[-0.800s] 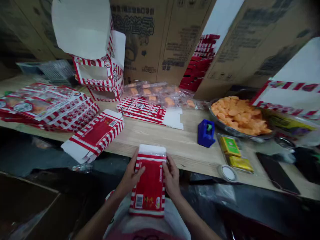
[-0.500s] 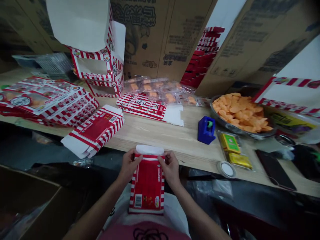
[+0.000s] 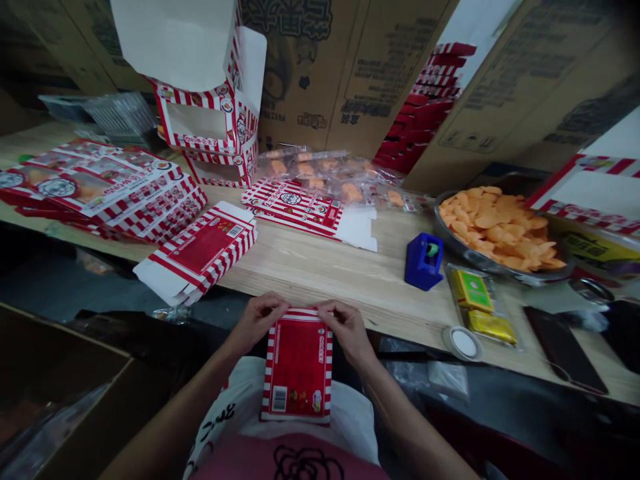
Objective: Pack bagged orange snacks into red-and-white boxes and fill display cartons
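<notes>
Between my hands is a flat red box (image 3: 299, 363) with red-and-white striped edges and a barcode at its lower left. It lies upright over my lap, below the table's front edge. My left hand (image 3: 260, 321) pinches its upper left corner. At the upper right corner my right hand (image 3: 346, 327) grips it, thumb and fingers together. The top end flap is out of sight, apparently folded over. A stack of flattened striped boxes (image 3: 205, 248) lies on the table's edge beyond my left hand.
Assembled boxes (image 3: 200, 127) stand at the back left, beside a pile of printed boxes (image 3: 100, 187). Wrapped snacks (image 3: 350, 192) lie behind a flat striped carton (image 3: 295, 208). Rightward are a blue tape dispenser (image 3: 424, 261), a metal bowl (image 3: 480, 259) of orange chips, yellow packets (image 3: 475, 293) and a tape roll (image 3: 463, 343).
The white flap that stuck up at the box's top has gone from view, and my hands have come to its upper corners. The view has shifted slightly, moving the table items rightward.
</notes>
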Tool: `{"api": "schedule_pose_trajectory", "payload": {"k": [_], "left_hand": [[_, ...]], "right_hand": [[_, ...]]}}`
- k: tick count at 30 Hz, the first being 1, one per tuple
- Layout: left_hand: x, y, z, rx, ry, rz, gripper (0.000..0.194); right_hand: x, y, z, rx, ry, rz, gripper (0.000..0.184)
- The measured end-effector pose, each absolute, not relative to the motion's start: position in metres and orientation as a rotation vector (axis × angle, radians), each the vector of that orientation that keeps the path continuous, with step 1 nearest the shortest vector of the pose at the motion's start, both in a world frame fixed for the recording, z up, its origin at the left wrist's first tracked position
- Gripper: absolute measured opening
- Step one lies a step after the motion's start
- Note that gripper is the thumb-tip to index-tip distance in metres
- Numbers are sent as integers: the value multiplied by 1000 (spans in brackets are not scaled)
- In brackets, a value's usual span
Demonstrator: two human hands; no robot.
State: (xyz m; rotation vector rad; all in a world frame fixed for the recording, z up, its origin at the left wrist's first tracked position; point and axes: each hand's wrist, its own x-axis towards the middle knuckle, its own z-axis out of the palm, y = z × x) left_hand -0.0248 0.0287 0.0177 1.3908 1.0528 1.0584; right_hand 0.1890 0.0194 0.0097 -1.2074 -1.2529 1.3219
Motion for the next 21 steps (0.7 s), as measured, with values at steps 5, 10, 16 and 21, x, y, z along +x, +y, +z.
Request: {"api": "schedule_pose_trajectory", "payload": {"k": [5, 10, 16, 21], "left_hand": [[-28, 37, 23, 1384, 1106, 1004, 14], [-29, 53, 31, 1158, 1040, 911, 21], [-25, 47, 30, 1307, 1001, 1031, 16], [-22, 33, 20, 1339, 995, 1042, 20]], "right_hand": [[190, 29, 23, -1309, -1483, 1165, 13], [188, 44, 40, -1293, -1418, 1283, 21], [189, 37, 38, -1178, -1433, 1171, 20], [189, 16, 25, -1104, -1451, 1006, 6]]}}
